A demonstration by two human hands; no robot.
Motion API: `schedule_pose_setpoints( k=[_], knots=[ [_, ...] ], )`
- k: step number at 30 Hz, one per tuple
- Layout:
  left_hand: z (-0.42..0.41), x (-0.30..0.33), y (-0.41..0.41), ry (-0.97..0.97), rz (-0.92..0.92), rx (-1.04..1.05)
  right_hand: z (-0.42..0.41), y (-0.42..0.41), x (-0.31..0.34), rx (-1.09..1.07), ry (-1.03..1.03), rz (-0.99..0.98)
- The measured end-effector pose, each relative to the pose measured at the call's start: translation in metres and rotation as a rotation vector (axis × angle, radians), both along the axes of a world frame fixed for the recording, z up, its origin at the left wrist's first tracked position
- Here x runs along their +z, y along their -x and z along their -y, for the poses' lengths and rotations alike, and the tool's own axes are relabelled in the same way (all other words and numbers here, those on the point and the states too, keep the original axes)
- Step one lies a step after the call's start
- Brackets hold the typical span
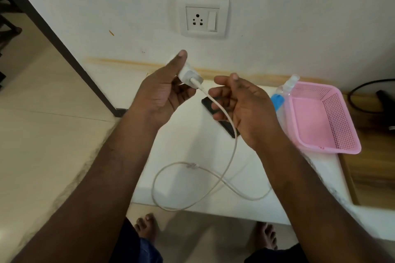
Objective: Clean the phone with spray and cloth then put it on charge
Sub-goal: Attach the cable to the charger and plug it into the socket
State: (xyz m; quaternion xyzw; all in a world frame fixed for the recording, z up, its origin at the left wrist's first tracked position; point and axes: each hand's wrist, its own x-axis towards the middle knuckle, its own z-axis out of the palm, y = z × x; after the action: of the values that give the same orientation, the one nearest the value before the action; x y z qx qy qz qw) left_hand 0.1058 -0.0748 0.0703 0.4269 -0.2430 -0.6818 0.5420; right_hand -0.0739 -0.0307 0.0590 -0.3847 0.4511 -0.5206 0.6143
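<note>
My left hand (162,94) grips a white charger plug (189,74) between thumb and fingers, held up below the wall socket (202,19). Its white cable (224,121) runs past the loosely curled fingers of my right hand (239,100); I cannot tell whether they hold it. The cable then loops down over the white table (192,151) to its free end. A black phone (222,119) lies flat on the table beneath my right hand, partly hidden by it. A clear spray bottle (282,92) with a blue label lies against the pink basket (333,139). No cloth is in view.
The socket plate has a switch (212,21) on its right side. A dark door frame (64,49) runs down the left. A wooden surface (372,166) with a black cable (359,96) lies right of the basket. My bare feet (147,228) stand below the table's front edge.
</note>
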Motion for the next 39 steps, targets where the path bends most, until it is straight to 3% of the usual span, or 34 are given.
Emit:
schedule_pose_setpoints(
  k=[3,6,14,24,35,39],
  knots=[
    [0.003,0.008,-0.008,0.0,-0.155,-0.047,-0.003,0.002,-0.009,0.019,-0.07,0.061],
    [0.003,0.022,-0.013,0.019,-0.181,-0.082,-0.009,-0.006,-0.01,0.09,-0.101,0.029],
    [0.016,0.073,-0.019,0.015,0.004,-0.274,-0.025,-0.034,0.016,0.117,-0.067,-0.014],
    [0.047,0.132,-0.028,0.243,0.308,-0.428,0.0,-0.043,0.062,-0.002,-0.015,0.095],
    [0.065,0.118,-0.023,0.3,0.624,-0.298,0.049,-0.055,0.088,-0.012,0.016,-0.018],
    [0.071,0.106,-0.011,0.333,0.698,-0.262,0.067,-0.057,0.081,-0.033,0.006,0.028]
  ],
)
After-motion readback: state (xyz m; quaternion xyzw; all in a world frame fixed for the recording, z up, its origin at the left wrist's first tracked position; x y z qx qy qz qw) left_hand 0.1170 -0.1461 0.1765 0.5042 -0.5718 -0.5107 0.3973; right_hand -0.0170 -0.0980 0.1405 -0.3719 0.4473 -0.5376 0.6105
